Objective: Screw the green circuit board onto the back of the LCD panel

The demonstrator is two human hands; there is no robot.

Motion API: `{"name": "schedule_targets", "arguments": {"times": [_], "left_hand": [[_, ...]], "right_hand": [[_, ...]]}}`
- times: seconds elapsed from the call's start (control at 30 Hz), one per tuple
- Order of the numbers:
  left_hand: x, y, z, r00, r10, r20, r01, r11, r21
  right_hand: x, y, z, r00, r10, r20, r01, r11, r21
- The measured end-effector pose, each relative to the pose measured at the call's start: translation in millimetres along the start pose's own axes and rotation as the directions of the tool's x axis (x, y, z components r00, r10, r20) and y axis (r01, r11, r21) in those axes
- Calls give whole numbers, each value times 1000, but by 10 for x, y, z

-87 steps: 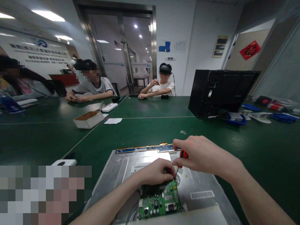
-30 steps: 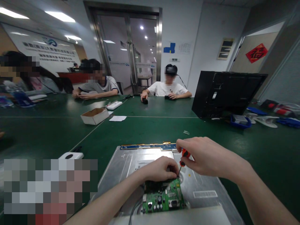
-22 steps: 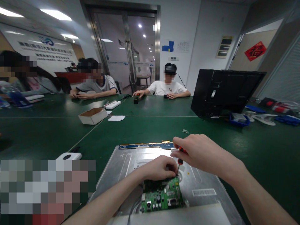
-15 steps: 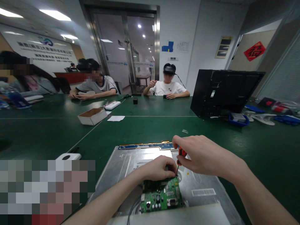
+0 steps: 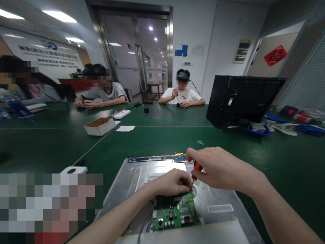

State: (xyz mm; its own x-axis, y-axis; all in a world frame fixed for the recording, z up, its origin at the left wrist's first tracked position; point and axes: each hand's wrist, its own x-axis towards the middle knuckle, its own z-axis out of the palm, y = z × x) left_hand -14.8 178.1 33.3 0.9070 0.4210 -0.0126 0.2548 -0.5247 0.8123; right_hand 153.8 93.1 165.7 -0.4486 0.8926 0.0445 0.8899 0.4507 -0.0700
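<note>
My right hand [image 5: 212, 166] is closed round the red-and-black handle of a screwdriver [image 5: 196, 167]. The screwdriver slants down, and its thin shaft meets the far right corner of a green circuit board [image 5: 175, 211]. At that same corner my left hand [image 5: 172, 181] rests with fingers curled and pinched beside the screwdriver's tip; what they grip is hidden. The board lies on the silver metal back of a display panel [image 5: 220, 196], which has a narrow blue circuit strip [image 5: 157, 158] along its far edge. A grey cable [image 5: 143, 227] runs beside the board's left side.
A black monitor housing [image 5: 243, 100] stands at the right, near a small blue tray [image 5: 259, 129]. An open cardboard box [image 5: 100, 126] and a paper slip [image 5: 125, 128] lie left of centre. Other people sit across the green table [image 5: 162, 139] and to the left.
The screwdriver handle has turned slightly in my right hand, while both hands stay in almost the same place. Across the table, a person's raised hand has come inward and down.
</note>
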Motion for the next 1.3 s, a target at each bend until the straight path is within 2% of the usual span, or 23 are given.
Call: {"name": "schedule_targets", "arguments": {"times": [0.13, 0.37, 0.57, 0.63, 0.83, 0.93, 1.17, 1.3], "left_hand": [[0, 2, 4, 1000, 1, -14, -1, 1000, 6], [-4, 35, -10, 1000, 1, 16, -1, 1000, -3], [-1, 25, -11, 1000, -2, -6, 2, 1000, 30], [-2, 23, -7, 1000, 2, -10, -2, 1000, 14], [-8, 35, 2, 1000, -7, 3, 7, 999, -39], [-4, 37, 2, 1000, -23, 2, 23, 1000, -18], [1, 17, 0, 1000, 4, -16, -4, 1000, -30], [5, 4, -3, 1000, 28, 7, -27, 999, -47]], "right_hand": [[-24, -23, -25, 999, -46, 19, 46, 999, 25], [33, -33, -5, 998, 70, -3, -71, 994, -79], [-26, 16, -29, 998, -64, -3, 64, 996, 56], [-39, 17, -33, 997, -71, 1, 71, 995, 76], [29, -30, -30, 996, 94, 3, -94, 991, -93], [49, -32, -39, 992, 121, 21, -117, 984, -133], [-45, 20, -66, 999, -30, 17, 30, 999, 37], [-26, 2, -60, 1000, 8, 18, -8, 1000, -3]]}}
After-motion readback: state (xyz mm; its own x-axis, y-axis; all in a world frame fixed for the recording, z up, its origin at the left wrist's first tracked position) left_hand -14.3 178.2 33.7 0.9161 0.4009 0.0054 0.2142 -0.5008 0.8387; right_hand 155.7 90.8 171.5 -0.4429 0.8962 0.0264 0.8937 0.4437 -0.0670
